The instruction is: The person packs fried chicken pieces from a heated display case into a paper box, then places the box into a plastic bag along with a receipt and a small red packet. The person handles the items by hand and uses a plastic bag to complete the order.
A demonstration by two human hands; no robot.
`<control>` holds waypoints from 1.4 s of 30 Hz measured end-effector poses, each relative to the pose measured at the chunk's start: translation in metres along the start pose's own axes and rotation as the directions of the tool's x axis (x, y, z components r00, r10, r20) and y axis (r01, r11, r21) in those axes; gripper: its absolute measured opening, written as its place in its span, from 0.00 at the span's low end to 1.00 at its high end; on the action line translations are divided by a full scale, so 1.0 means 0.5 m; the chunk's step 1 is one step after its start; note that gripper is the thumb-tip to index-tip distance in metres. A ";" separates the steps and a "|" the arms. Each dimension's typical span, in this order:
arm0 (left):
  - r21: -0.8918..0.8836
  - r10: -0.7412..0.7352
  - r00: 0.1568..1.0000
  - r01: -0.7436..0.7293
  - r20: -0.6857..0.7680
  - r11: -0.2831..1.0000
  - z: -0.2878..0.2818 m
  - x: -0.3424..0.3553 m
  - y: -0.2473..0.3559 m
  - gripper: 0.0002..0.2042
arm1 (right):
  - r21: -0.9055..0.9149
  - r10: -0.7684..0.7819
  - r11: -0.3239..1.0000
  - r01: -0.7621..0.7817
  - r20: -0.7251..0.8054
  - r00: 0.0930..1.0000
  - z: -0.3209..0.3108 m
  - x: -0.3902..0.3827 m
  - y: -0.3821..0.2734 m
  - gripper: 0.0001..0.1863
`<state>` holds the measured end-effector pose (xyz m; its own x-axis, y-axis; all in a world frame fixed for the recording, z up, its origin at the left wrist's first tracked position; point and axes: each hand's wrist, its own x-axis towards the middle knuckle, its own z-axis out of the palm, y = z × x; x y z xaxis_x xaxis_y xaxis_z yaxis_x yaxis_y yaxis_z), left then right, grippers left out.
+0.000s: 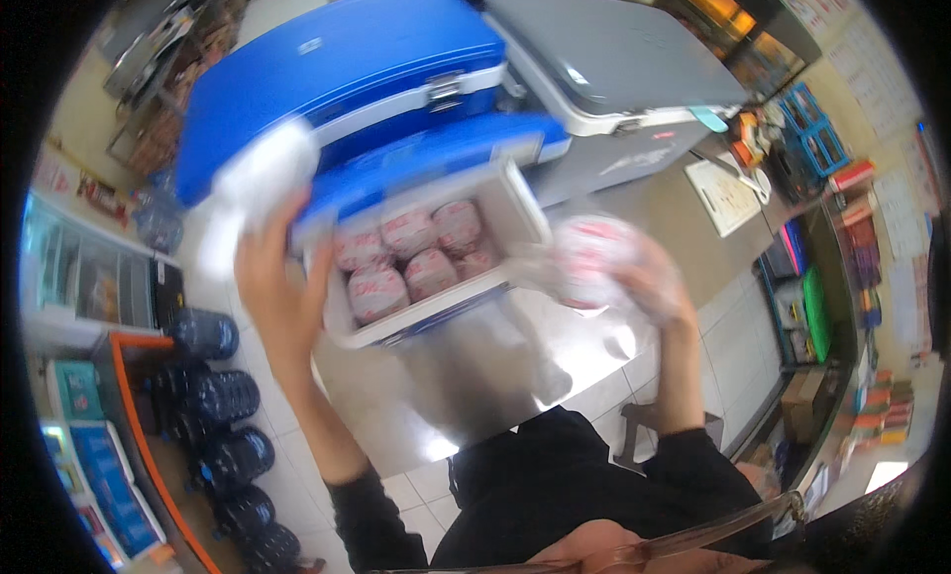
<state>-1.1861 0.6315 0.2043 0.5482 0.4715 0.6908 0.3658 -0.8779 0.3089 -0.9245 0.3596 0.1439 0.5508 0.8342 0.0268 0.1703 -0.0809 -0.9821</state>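
Observation:
A small open cooler [536, 227] on the steel table [446, 406] holds several round bundles [379, 290] wrapped in white paper with red print, its blue lid [426, 153] tilted up behind. At its left rim is my left hand [277, 277], smeared by motion, with a blurred white object [265, 163] at the fingertips; whether it grips this I cannot tell. Right of the cooler, my right hand [654, 292] has its fingers closed on another wrapped bundle [594, 257], blurred.
A large blue cooler [327, 59] and a grey cooler [614, 49] stand behind. A white board [723, 198] lies at right. Water jugs [223, 406] line the floor at left, beside an orange-edged counter [124, 376]. A stool [639, 425] is under the table's right edge.

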 end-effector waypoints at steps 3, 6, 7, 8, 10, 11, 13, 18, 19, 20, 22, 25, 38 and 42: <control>-0.068 -0.395 0.915 0.401 0.083 0.914 0.008 -0.136 0.153 0.30 | 0.526 0.047 0.849 -0.050 0.019 0.999 -0.175 -0.142 0.009 0.31; -0.123 -0.191 0.758 0.337 0.624 0.934 0.097 -0.257 0.333 0.36 | 0.585 0.182 0.809 -0.060 -0.153 0.971 -0.272 -0.259 0.068 0.33; -0.236 -0.100 0.669 0.393 0.736 0.889 0.155 -0.287 0.393 0.38 | 0.529 0.279 0.840 -0.123 -0.226 0.933 -0.302 -0.300 0.094 0.34; -0.181 -0.114 0.587 0.420 0.802 0.889 0.235 -0.305 0.434 0.41 | 0.531 0.304 0.843 -0.092 -0.326 0.895 -0.330 -0.343 0.124 0.33; -0.070 -0.121 0.564 0.305 0.817 0.950 0.414 -0.333 0.500 0.47 | 0.575 0.393 0.808 -0.127 -0.367 0.843 -0.403 -0.439 0.177 0.31; 0.056 -0.163 0.520 0.216 0.839 0.975 0.505 -0.344 0.513 0.50 | 0.466 0.425 0.859 -0.213 -0.417 0.803 -0.449 -0.488 0.197 0.31; 0.228 -0.317 0.425 0.248 0.848 0.942 0.670 -0.366 0.507 0.56 | 0.394 0.484 0.864 -0.315 -0.471 0.738 -0.541 -0.585 0.225 0.31; 0.294 -0.182 0.430 -0.208 0.884 0.933 0.823 -0.428 0.437 0.50 | 0.612 0.422 0.788 0.067 -0.617 0.664 -0.728 -0.705 0.276 0.31; 0.282 -0.186 0.419 -0.179 0.889 0.942 0.820 -0.432 0.435 0.49 | 0.652 0.453 0.748 0.123 -0.638 0.623 -0.766 -0.712 0.289 0.30; 0.271 -0.235 0.405 -0.033 0.883 0.962 0.818 -0.432 0.435 0.47 | 0.685 0.491 0.710 0.164 -0.648 0.582 -0.802 -0.725 0.302 0.30; 0.153 -0.371 0.340 0.524 0.864 0.838 0.810 -0.420 0.465 0.45 | 0.745 0.553 0.641 0.183 -0.614 0.563 -0.888 -0.722 0.335 0.29; -0.200 -0.386 0.337 0.914 0.859 0.353 0.853 -0.368 0.576 0.42 | 0.734 0.494 0.653 0.185 -0.598 0.631 -1.054 -0.648 0.399 0.28; -0.377 -0.084 0.385 0.921 0.919 0.097 1.412 0.081 1.397 0.47 | 0.474 0.412 0.820 -0.320 -0.101 0.906 -1.725 0.016 0.662 0.23; -0.527 -0.137 0.528 0.848 0.838 0.045 1.536 0.152 1.585 0.49 | -0.128 -0.062 0.992 0.008 -0.426 0.903 -1.953 0.326 0.799 0.20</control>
<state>-0.2770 0.0352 -0.0006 0.8698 0.4390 -0.2251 0.0849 0.3163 0.9448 0.0312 -0.0692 -0.0619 0.8346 0.5257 0.1645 0.2775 -0.1432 -0.9500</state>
